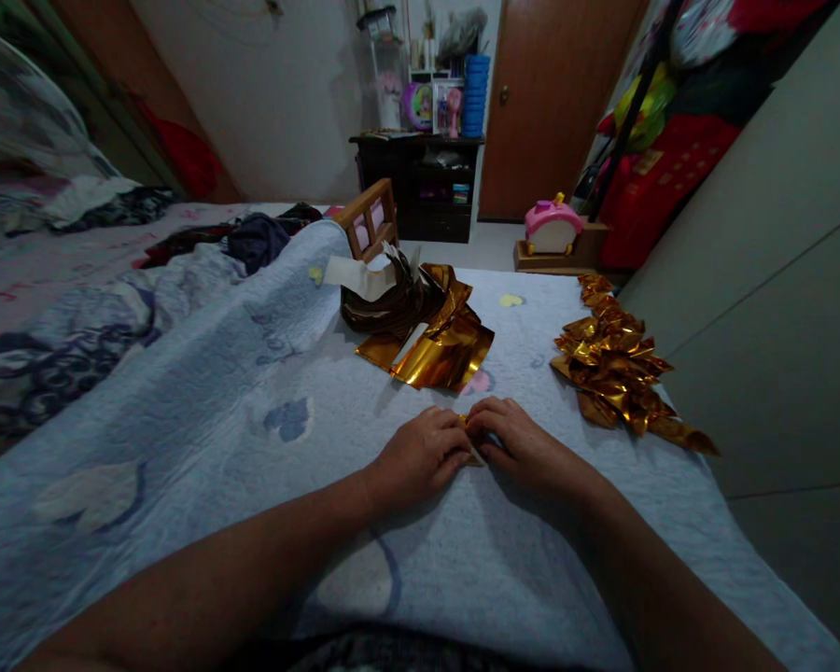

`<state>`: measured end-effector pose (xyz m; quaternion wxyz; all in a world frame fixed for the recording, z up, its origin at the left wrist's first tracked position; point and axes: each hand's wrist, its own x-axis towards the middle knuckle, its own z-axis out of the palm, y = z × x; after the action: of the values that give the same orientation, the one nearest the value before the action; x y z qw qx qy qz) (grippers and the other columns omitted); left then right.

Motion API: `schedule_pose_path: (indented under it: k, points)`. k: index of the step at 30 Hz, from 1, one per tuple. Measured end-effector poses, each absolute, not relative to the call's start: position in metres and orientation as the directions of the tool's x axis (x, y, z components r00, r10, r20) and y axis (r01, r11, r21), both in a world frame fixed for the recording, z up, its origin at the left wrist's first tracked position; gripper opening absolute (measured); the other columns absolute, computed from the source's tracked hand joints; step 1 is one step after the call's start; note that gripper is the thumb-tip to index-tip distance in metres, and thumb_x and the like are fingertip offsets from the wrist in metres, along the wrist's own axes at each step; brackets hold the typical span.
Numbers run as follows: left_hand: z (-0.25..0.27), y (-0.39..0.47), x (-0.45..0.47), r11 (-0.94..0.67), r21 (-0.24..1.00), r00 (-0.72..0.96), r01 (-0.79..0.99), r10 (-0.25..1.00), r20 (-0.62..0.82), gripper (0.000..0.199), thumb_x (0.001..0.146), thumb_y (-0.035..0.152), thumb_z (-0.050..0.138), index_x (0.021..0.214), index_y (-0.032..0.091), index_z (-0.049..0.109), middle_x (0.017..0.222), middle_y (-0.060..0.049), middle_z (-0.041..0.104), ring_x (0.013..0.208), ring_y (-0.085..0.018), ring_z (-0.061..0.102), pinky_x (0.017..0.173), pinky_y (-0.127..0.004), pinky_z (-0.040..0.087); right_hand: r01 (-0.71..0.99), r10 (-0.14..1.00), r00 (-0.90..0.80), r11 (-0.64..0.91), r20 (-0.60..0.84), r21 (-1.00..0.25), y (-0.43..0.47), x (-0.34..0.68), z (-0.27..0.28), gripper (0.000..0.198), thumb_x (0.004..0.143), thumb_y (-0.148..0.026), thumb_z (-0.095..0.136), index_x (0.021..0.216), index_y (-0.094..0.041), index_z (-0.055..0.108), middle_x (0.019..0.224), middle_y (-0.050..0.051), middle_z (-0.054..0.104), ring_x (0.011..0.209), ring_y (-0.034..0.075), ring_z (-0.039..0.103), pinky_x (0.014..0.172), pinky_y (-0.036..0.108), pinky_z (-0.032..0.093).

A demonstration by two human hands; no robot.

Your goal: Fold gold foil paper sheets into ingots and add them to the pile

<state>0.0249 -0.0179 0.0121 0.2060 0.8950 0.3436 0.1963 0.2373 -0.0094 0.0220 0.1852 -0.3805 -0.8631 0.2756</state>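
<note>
My left hand and my right hand meet over the bed, close in front of me. Between them is a small piece of gold foil paper, mostly hidden by the fingers. The fingers of both hands are closed on it, pressing it near the bedcover. Beyond my hands lies a stack of gold foil sheets, curled and fanned out, with pale strips of paper at its back. To the right sits a heap of folded gold foil pieces, pointed and crumpled in look.
A light blue bedcover with heart patterns lies under everything. Rumpled clothes are on the left. At the far end stand a wooden rail, a dark cabinet and a pink toy case. A pale panel borders the right.
</note>
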Motion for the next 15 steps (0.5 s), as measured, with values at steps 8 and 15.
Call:
schedule_pose_path:
  k: [8, 15]
  points:
    - [0.0126, -0.0176, 0.0263, -0.657, 0.512, 0.662, 0.553, 0.72, 0.208, 0.007, 0.092, 0.016, 0.062, 0.093, 0.016, 0.069, 0.097, -0.007, 0.068, 0.094, -0.022, 0.061, 0.085, -0.036, 0.049, 0.57, 0.779, -0.621, 0.529, 0.092, -0.629, -0.0088, 0.235, 0.0199, 0.018, 0.085, -0.005, 0.058, 0.094, -0.02, 0.062, 0.107, 0.007, 0.065, 0.099, 0.023, 0.055, 0.091, 0.04, 0.043]
    - [0.0131, -0.0177, 0.0279, -0.654, 0.486, 0.649, 0.579, 0.731, 0.21, 0.006, 0.089, 0.014, 0.061, 0.087, 0.017, 0.067, 0.094, -0.006, 0.067, 0.09, -0.022, 0.06, 0.083, -0.035, 0.049, 0.566, 0.796, -0.594, 0.518, 0.119, -0.641, -0.01, 0.2347, 0.0201, 0.016, 0.086, -0.005, 0.056, 0.089, -0.02, 0.057, 0.095, 0.005, 0.063, 0.091, 0.021, 0.053, 0.085, 0.037, 0.043]
